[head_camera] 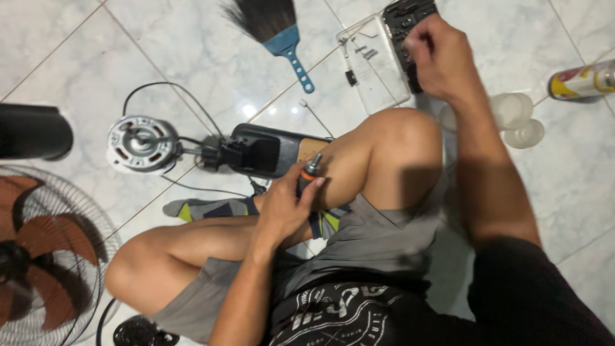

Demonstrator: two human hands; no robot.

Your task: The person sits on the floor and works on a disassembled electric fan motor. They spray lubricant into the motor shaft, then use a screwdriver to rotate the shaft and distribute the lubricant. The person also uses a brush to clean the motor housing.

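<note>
- Marble-patterned floor tiles [192, 57] fill my view, with my bare knees folded up in the middle of it.
- I have my left hand [282, 208] bent back toward my lap, fingers curled shut around a screwdriver handle [309, 172] with an orange band and a metal tip pointing up, resting against my shin.
- I have my right arm stretched well forward past my right knee, and my right hand [442, 57] is over a black bit case [403, 19] at the top of the view, fingertips curled down onto it; I cannot tell whether it grips anything.
- Just beside that case on the left lies its clear plastic lid [375, 70] with a few small screws in it.
- Screwdriver and case are well apart, with my right knee between them.
- In front of my legs a dark fan motor housing [262, 150] lies on the floor, wired to a round silver motor [141, 144] at its left.
- Around these lie a fan guard with brown blades [45, 256] at far left, a blue-handled brush [285, 38], a spray can [580, 80] and clear plastic caps [519, 118].
</note>
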